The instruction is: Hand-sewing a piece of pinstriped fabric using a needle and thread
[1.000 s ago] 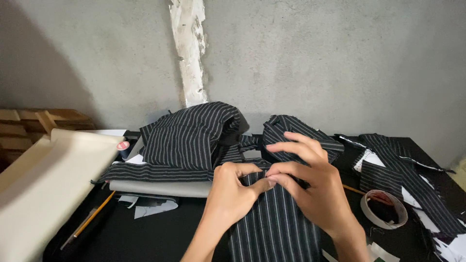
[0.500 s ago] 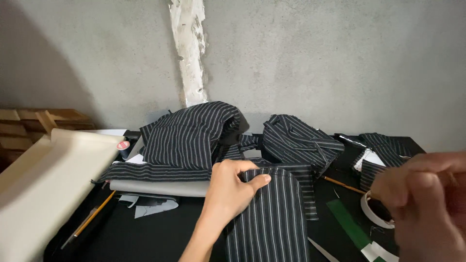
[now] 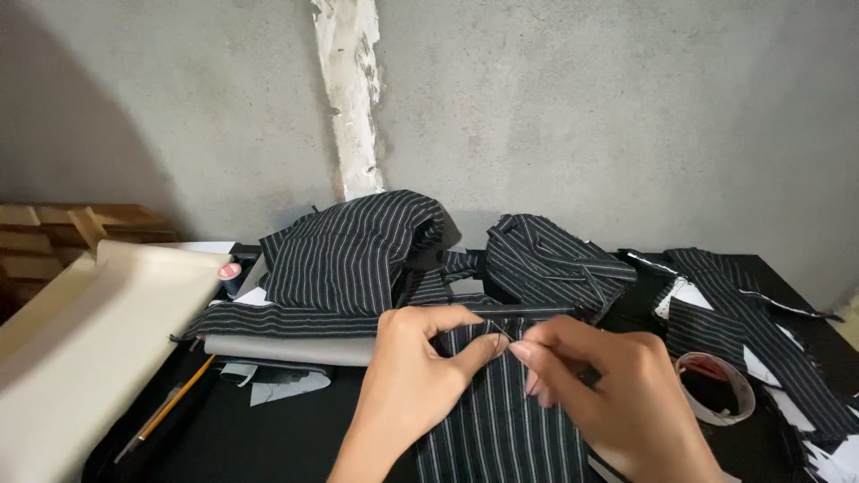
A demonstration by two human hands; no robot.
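Observation:
A black pinstriped fabric piece [image 3: 497,429] lies on the black table [image 3: 268,438] in front of me. My left hand [image 3: 407,385] pinches its top edge between thumb and forefinger. My right hand [image 3: 617,394] meets it from the right, with its fingertips closed on a thin needle [image 3: 503,338] at that same edge. The two hands touch at the fingertips. The lower part of the fabric piece runs out of view at the bottom.
Behind the hands lie two heaps of striped cloth [image 3: 358,250] [image 3: 546,259] and a grey fabric roll [image 3: 286,349]. A tape roll [image 3: 716,389] and striped scraps [image 3: 761,313] sit at the right. At the left are a cream board [image 3: 80,349], a pencil [image 3: 174,402] and a thread spool [image 3: 230,273].
My right hand swung away to the lower right half a second ago and has come back to the fabric's top edge. My left hand kept its hold.

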